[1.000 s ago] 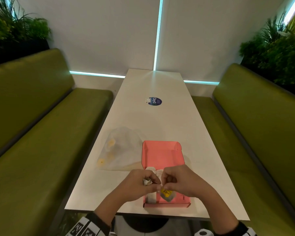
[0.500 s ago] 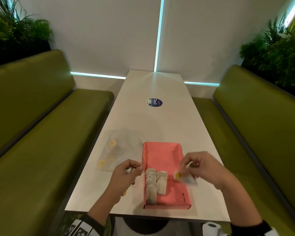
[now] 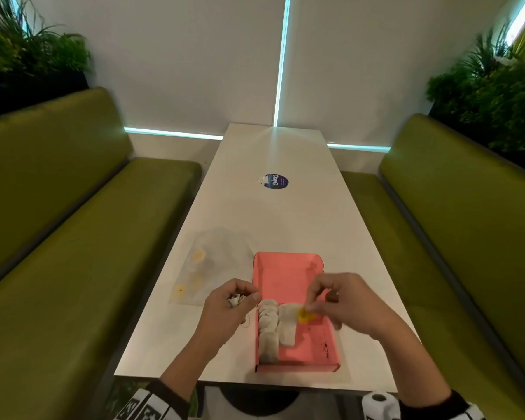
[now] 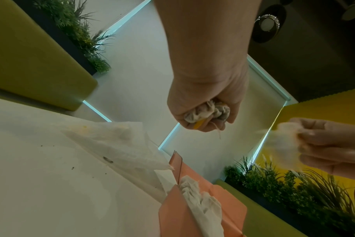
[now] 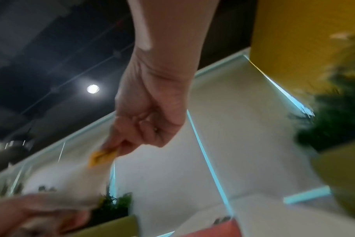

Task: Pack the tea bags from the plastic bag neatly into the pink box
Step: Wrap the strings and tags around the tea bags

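The open pink box lies near the table's front edge, with several tea bags lined up along its left side. My right hand hovers over the box and pinches one tea bag by its yellow tag; the tag is blurred in the right wrist view. My left hand is just left of the box and grips a crumpled bunch of tea bags. The translucent plastic bag lies flat to the box's left with a few tea bags still inside.
The white table is long and narrow, with a round blue sticker further back. Green benches flank it on both sides. Dark crumbs speckle the box floor.
A second ago both hands were together over the box's near end. They have separated: the left hand went to the box's left side, the right hand lifted one tea bag and now brings it leftwards over the box.
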The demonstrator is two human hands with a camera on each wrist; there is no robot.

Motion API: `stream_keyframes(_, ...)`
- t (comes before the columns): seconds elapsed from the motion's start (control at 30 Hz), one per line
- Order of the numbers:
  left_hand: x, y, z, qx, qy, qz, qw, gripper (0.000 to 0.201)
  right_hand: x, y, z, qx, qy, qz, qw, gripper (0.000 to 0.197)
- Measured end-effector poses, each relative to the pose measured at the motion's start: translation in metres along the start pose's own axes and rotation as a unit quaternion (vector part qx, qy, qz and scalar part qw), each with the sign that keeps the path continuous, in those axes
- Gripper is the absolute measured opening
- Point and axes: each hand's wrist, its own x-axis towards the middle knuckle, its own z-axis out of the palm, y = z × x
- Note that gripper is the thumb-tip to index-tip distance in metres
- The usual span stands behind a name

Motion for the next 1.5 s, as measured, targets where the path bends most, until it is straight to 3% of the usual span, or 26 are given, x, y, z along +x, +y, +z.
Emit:
stream_keyframes(0.03, 0.001, 0.0, 0.0, 0.0, 0.0, 0.007, 1.0, 0.006, -0.001, 0.002, 0.003, -0.012, -0.027, 0.01, 1.0, 0.022)
stream_keyframes(0.07, 0.001, 0.0, 0.001, -0.003, 0.001, 0.012, 1.0, 0.007, 0.003, 0.008, 0.003, -0.048, 0.016, 0.016, 0.999, 0.024)
stream_keyframes(0.13, 0.0, 0.002, 0.002, -0.007, 0.003, 0.022, 1.0, 0.007, 0.009, 0.013, 0.005, -0.135, 0.186, 0.025, 0.973, 0.027)
stream_keyframes(0.17, -0.001, 0.003, 0.003, -0.006, 0.003, 0.028, 1.0, 0.006, 0.009, 0.014, 0.006, -0.132, 0.206, 0.031, 0.969, 0.028)
stream_keyframes(0.3, -0.002, 0.005, 0.005, 0.01, -0.024, 0.084, 0.996, 0.011, 0.004, 0.011, 0.015, -0.066, 0.046, 0.017, 0.997, 0.026)
stream_keyframes(0.47, -0.008, 0.012, 0.014, 0.091, -0.133, 0.141, 0.977, 0.018, 0.0, 0.007, 0.019, 0.008, 0.02, 0.0, 1.0, 0.016)
stream_keyframes(0.6, -0.008, 0.006, 0.019, 0.12, -0.12, 0.164, 0.972, 0.007, -0.001, 0.005, 0.023, 0.055, 0.049, -0.004, 0.997, 0.014)
stream_keyframes(0.73, -0.006, 0.006, 0.019, 0.068, -0.104, 0.134, 0.983, 0.005, -0.001, 0.007, 0.022, 0.091, 0.065, -0.006, 0.994, 0.019)
stream_keyframes(0.9, -0.008, 0.01, 0.017, 0.022, -0.117, 0.109, 0.987, 0.019, -0.001, 0.013, 0.025, 0.064, 0.02, -0.01, 0.998, 0.012)
stream_keyframes(1.1, -0.012, 0.016, 0.018, -0.021, -0.108, 0.092, 0.99, 0.025, 0.001, 0.013, 0.031, 0.167, 0.027, 0.025, 0.985, 0.007)
stream_keyframes(1.23, -0.014, 0.015, 0.015, 0.006, -0.113, 0.094, 0.989, 0.011, 0.004, 0.011, 0.031, 0.233, 0.068, 0.049, 0.969, 0.005)
stream_keyframes(1.3, -0.016, 0.015, 0.017, 0.002, -0.109, 0.101, 0.989, 0.008, 0.003, 0.012, 0.032, 0.238, 0.06, 0.043, 0.968, 0.002)
stream_keyframes(1.43, -0.016, 0.015, 0.018, -0.01, -0.094, 0.112, 0.989, 0.008, 0.001, 0.016, 0.032, 0.239, 0.039, 0.032, 0.97, 0.016)
stream_keyframes(1.5, -0.016, 0.015, 0.019, -0.018, -0.092, 0.117, 0.989, 0.006, 0.002, 0.018, 0.031, 0.244, 0.043, 0.029, 0.968, 0.012)
